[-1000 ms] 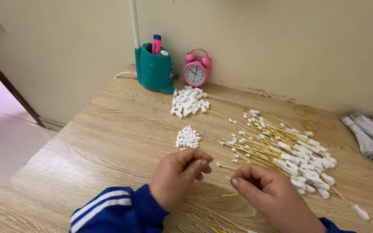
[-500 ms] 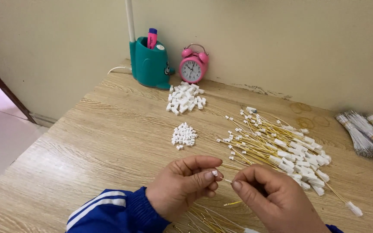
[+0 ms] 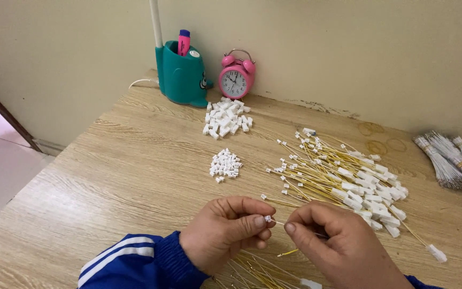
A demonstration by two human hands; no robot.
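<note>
Since a moment ago both hands have drawn in and met: the left hand (image 3: pixel 225 230), in a blue sleeve with white stripes, now has its fingers pinching a tiny white plastic connector (image 3: pixel 267 218), and the right hand (image 3: pixel 338 243) has its fingers pinching the thin yellow wire (image 3: pixel 290 251) that meets it, so the 2 parts look joined or nearly so. Beyond them on the pale wood-grain bench (image 3: pixel 108 176) lie, from left, a teal pen holder (image 3: pixel 182 75), 2 heaps of small white housings (image 3: pixel 225 163), a pink twin-bell alarm clock (image 3: pixel 236 80), a spread of yellow wires with white ends (image 3: pixel 343 176) and silver-grey wire bundles (image 3: pixel 453 160). A cream wall backs the bench, with pink floor at the left.
</note>
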